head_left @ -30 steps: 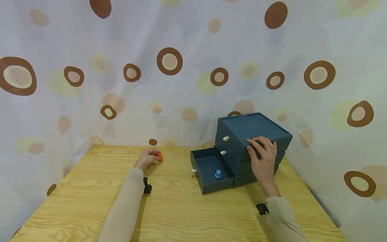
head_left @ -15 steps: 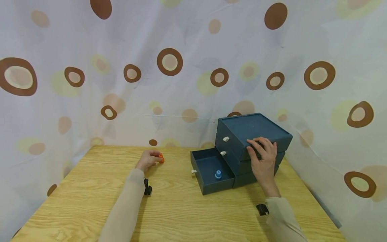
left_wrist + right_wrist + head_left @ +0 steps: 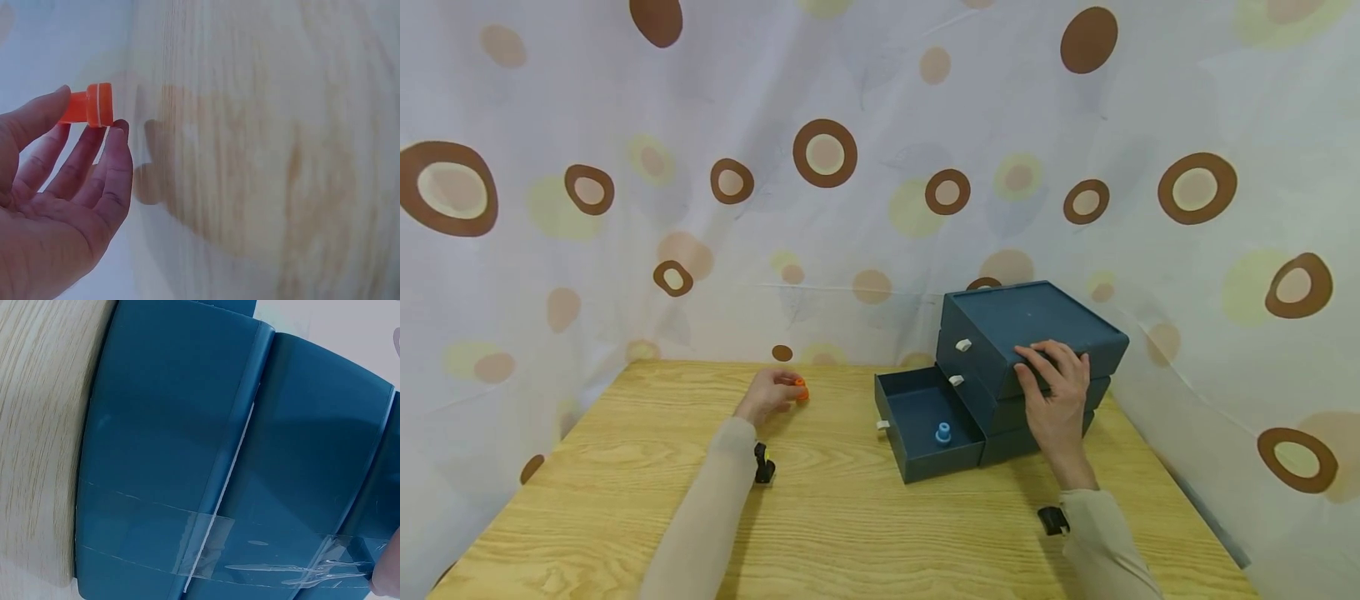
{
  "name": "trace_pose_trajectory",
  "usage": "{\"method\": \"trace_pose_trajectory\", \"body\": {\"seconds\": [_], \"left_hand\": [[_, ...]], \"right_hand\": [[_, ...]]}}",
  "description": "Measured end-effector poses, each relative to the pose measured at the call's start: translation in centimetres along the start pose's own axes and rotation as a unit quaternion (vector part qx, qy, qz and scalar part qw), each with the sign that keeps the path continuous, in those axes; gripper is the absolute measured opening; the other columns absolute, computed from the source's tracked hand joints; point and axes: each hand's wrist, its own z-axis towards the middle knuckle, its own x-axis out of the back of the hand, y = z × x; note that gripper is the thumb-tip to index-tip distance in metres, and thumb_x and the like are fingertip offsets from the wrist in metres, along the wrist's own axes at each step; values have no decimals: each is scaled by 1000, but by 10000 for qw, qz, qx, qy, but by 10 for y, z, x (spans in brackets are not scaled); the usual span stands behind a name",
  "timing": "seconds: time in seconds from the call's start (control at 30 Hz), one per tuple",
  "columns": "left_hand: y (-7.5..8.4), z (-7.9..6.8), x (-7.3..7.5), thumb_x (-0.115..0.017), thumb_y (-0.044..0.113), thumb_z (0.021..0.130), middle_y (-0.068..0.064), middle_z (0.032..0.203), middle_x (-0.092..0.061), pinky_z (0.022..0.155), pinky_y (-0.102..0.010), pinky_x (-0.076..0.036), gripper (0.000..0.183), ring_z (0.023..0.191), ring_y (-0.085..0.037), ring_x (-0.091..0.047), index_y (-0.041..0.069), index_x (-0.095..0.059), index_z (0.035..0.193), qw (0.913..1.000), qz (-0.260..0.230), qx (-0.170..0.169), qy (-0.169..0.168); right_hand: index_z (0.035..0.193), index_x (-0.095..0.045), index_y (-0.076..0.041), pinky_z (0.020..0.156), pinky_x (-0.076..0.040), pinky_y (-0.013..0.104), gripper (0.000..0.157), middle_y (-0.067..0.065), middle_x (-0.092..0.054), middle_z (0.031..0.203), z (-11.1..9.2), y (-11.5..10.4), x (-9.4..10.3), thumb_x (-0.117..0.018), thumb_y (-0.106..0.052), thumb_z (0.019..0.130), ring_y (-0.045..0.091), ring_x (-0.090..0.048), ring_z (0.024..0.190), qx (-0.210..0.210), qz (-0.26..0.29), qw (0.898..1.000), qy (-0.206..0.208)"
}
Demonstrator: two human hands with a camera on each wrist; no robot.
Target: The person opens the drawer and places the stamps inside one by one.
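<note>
My left hand (image 3: 767,395) pinches a small orange stepped plastic piece (image 3: 90,105) between thumb and fingertips, at the far left of the table. In the left wrist view the hand's shadow falls on the wood, away from the piece. My right hand (image 3: 1058,392) rests on the near top edge of a dark blue drawer unit (image 3: 1037,321), fingers slightly bent; a fingertip touches its side in the right wrist view. The bottom drawer (image 3: 917,396) is pulled out to the left. Inside it stands a light blue stepped piece (image 3: 943,432).
The upper drawers stay closed, each with a white pull tab (image 3: 962,345). Clear tape (image 3: 206,544) runs across the unit's side. The wooden table (image 3: 850,533) meets a patterned curtain (image 3: 865,208) behind and at the right.
The left hand with the orange piece shifts only very slightly. My right hand, the drawer unit and the light blue piece stay put; the head view moves a little.
</note>
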Motion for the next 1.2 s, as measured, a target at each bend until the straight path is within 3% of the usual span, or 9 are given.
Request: {"method": "trace_pose_trajectory", "body": {"seconds": [0.4, 0.6, 0.93, 1.2], "left_hand": [[7, -4, -7, -63, 11, 95, -24, 127, -57, 93, -47, -53, 38, 112, -36, -61, -5, -54, 129, 9989, -39, -456, -60], [11, -6, -14, -65, 12, 94, -23, 125, -59, 93, -50, -52, 41, 109, -34, -62, -3, -54, 131, 9982, -4, -589, 133], [14, -13, -28, -66, 10, 94, -22, 121, -63, 90, -52, -53, 29, 106, -33, -64, 2, -60, 121, 9948, -201, -877, 472], [19, -13, -37, -65, 11, 94, -20, 122, -64, 91, -53, -52, 30, 104, -29, -66, 5, -61, 124, 9907, -452, -1177, 504]], "right_hand": [[109, -76, -9, 117, -5, 66, 21, 18, -64, 113, 0, 0, 0, -71, -15, 89, 36, -50, 122, 13, -17, 10000, -30], [109, -76, -9, 117, -5, 66, 21, 18, -64, 113, 1, -1, 0, -71, -14, 89, 36, -50, 121, 9, -15, 10000, -26], [108, -76, -8, 116, -5, 66, 21, 19, -64, 113, 0, -1, 1, -71, -17, 90, 37, -50, 120, -7, -1, 10000, -11], [108, -76, -8, 116, -5, 67, 20, 20, -64, 112, 1, -2, 0, -71, -14, 89, 37, -50, 119, 39, 14, 10000, 11]]}}
